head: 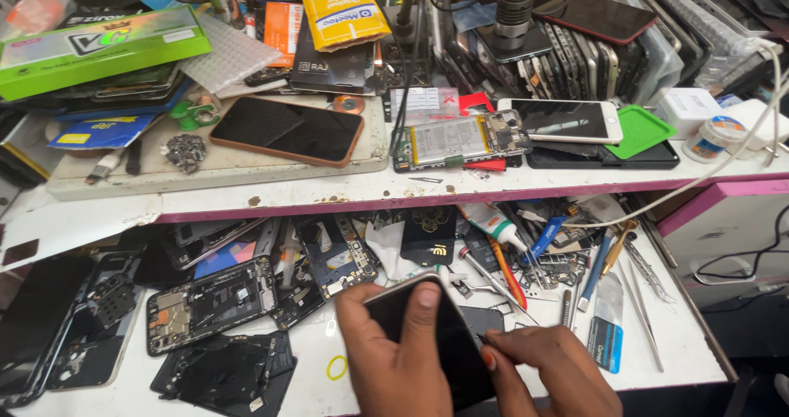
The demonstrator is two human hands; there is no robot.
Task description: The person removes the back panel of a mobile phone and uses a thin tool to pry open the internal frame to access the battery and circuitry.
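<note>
My left hand [393, 359] grips a dark smartphone [456, 347] at the bottom centre, thumb lying across its black screen and fingers wrapped around its left edge. My right hand [552, 369] comes in from the right, fingertips pinched against the phone's right edge; whatever it may pinch is too small to make out. Both hands hover over a white lower work surface [657, 335] littered with phone parts.
Opened phone frames [209, 302] and black back covers [226, 374] lie left of my hands. Tweezers, screwdrivers [593, 269] and a glue tube [491, 224] lie to the right. The upper shelf [271, 188] holds an orange-cased phone [286, 129], an opened phone [460, 140], a white phone [560, 119] and stacked boxes.
</note>
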